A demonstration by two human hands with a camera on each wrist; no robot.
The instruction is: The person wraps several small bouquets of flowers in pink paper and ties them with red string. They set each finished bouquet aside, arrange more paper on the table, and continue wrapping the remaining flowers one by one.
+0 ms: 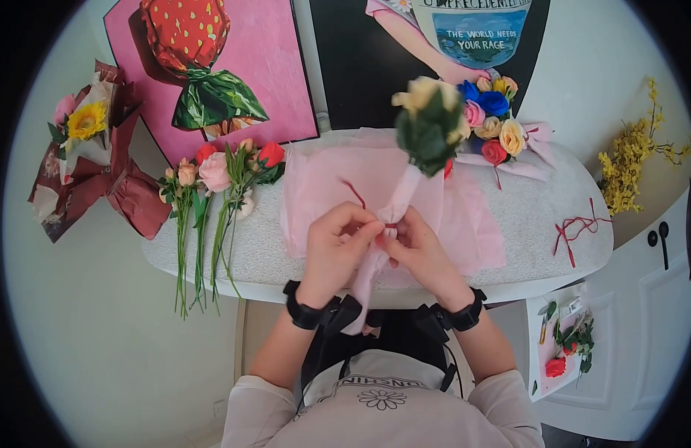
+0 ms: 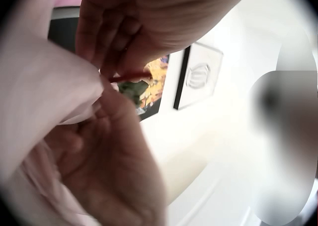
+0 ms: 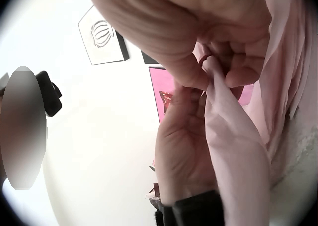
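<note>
A small bouquet with cream roses (image 1: 428, 112) and dark green leaves stands in pale pink wrapping (image 1: 405, 190), gathered to a narrow neck. Round that neck runs a thin red ribbon (image 1: 391, 225), one loose end curling up to the left. My left hand (image 1: 338, 243) pinches the ribbon between thumb and curled fingers. Just across the neck, my right hand (image 1: 428, 254) pinches at the ribbon too, its fingertips close to the left ones. In the left wrist view a taut red ribbon (image 2: 130, 78) shows by the fingers. The right wrist view shows twisted pink wrapping (image 3: 231, 121) hanging below.
Pink wrapping sheets (image 1: 315, 194) cover the table's middle. Loose stemmed flowers (image 1: 215, 175) lie left, a maroon-wrapped bouquet (image 1: 110, 172) beyond. A colourful bouquet (image 1: 495, 127) lies back right; spare red ribbons (image 1: 573, 231) near the right edge. An open drawer (image 1: 543, 366) holds flowers.
</note>
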